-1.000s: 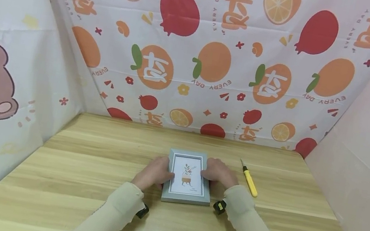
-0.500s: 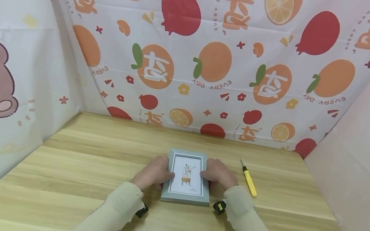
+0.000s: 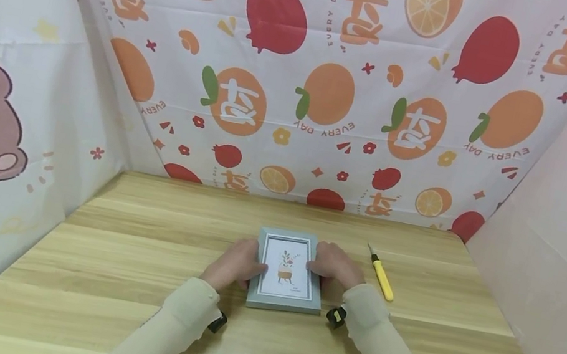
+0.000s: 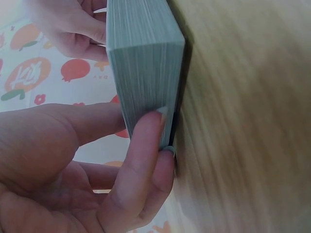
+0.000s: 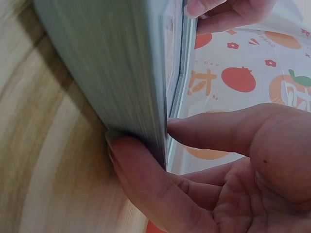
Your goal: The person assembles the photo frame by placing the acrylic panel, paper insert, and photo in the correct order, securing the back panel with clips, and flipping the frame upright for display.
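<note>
A pale blue-grey picture frame (image 3: 283,305) lies face up on the wooden table, a potted plant drawing behind its front. My left hand (image 3: 236,264) grips its left edge, thumb over the front border. On the opposite edge, my right hand (image 3: 338,264) holds it in the same way. In the left wrist view the left hand's fingers (image 4: 141,155) are bent against the frame's side (image 4: 146,73). The right wrist view has the right thumb (image 5: 209,131) on the front rim and the fingers low on the side (image 5: 107,73), near the tabletop.
A yellow-handled screwdriver (image 3: 382,278) lies on the table (image 3: 129,276) to the right of my right hand, its tip pointing away. Fruit-printed cloth (image 3: 301,79) hangs behind the table. White cloth walls (image 3: 550,249) stand on both sides.
</note>
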{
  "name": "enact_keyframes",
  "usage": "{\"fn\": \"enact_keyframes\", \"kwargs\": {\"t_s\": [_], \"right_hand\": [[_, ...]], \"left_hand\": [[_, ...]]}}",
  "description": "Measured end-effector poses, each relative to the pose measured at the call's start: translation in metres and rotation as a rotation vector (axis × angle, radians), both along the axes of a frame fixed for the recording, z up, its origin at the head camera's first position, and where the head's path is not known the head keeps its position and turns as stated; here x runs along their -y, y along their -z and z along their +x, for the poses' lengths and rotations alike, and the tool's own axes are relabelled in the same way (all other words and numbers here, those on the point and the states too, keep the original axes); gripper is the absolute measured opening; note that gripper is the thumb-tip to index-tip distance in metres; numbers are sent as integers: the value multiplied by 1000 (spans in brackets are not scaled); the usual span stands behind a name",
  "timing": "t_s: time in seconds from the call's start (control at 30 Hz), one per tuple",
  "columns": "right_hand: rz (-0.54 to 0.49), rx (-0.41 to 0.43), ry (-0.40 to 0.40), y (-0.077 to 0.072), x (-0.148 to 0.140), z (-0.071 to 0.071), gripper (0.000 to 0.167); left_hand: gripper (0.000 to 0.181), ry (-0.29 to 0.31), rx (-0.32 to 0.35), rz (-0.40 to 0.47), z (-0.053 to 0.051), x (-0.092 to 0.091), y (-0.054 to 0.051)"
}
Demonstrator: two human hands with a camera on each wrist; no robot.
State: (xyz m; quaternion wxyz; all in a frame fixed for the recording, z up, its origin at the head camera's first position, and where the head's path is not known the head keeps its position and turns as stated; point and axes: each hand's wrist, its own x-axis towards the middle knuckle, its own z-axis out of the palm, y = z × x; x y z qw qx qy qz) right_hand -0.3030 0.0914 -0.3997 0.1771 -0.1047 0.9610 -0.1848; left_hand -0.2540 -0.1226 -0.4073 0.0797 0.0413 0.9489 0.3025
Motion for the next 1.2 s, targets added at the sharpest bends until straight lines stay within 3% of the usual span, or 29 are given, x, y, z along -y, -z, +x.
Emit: {"fn": "enact_keyframes", "kwargs": {"t_s": [0.93,1.2], "right_hand": [[-8,8,4,-1,0,-1,16],[-17,13,20,1,-2,-1,20]], "left_hand": [[25,-14,25,3,-1,0,-1],[14,4,-14,6,-1,1,0]]}}
